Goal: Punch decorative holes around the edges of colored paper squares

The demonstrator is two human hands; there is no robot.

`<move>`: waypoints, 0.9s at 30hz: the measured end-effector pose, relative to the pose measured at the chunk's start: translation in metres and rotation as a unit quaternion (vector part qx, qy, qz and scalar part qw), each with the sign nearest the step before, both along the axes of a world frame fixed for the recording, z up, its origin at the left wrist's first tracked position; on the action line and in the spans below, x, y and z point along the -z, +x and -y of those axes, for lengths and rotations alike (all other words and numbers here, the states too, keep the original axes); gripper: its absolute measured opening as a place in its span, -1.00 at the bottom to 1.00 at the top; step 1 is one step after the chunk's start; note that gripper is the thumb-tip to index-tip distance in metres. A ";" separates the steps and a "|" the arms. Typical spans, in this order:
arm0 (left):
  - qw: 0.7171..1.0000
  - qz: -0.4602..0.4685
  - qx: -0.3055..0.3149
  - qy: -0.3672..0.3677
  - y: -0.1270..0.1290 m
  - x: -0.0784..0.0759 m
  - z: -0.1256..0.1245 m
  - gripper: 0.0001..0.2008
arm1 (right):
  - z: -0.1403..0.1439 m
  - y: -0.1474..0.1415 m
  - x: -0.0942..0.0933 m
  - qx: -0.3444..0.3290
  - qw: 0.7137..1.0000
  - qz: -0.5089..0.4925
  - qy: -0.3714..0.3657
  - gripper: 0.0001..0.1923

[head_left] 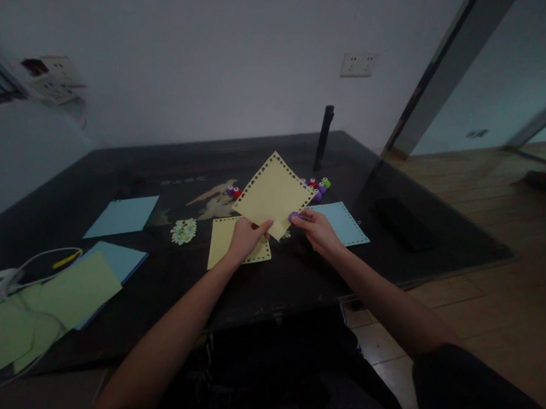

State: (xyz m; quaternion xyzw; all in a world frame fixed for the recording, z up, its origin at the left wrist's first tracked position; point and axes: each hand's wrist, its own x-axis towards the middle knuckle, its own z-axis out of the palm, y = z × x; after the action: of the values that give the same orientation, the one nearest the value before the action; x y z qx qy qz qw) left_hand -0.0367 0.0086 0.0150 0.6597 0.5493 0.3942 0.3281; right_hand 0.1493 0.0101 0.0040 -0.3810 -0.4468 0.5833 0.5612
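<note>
Head view: the left hand (pixel 246 237) is closed in a pinch on the lower left edge of a yellow paper sheet (pixel 272 195), which is held tilted like a diamond above the dark table (pixel 269 280). The sheet carries a row of punched holes along its edges. The right hand (pixel 316 227) is closed around a small purple punch (pixel 295 216), which sits at the lower right edge of the held sheet, just beside the bottom corner.

Directly below the held sheet, a second yellow sheet (pixel 224 246) with punched edges lies flat on the table. A light blue sheet (pixel 345 223) with punched edges lies just right of the right hand. More small punches (pixel 317 187) in purple, red and green are grouped behind the held sheet. A plain blue sheet (pixel 123 216) and a stack of green sheets (pixel 72 289) lie well apart at the left. A white cable (pixel 41 257) loops near the green stack.
</note>
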 end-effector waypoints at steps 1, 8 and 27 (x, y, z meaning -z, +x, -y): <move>1.000 0.003 0.000 0.000 0.000 0.001 0.000 -0.70 | 0.000 0.000 0.000 0.001 1.000 0.002 -0.002 -0.75; 1.000 0.027 0.005 0.014 -0.002 0.003 -0.003 -0.75 | 0.001 -0.002 -0.003 -0.002 0.999 -0.022 -0.023 -0.72; 0.999 0.022 -0.021 0.045 -0.008 0.000 -0.007 -0.73 | 0.001 0.000 -0.001 -0.037 0.997 -0.037 -0.051 -0.67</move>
State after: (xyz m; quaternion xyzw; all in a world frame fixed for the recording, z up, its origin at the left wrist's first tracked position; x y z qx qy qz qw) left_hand -0.0443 0.0155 0.0149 0.6535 0.5371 0.4399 0.3016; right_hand 0.1489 0.0091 0.0046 -0.3705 -0.4093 0.6390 0.5356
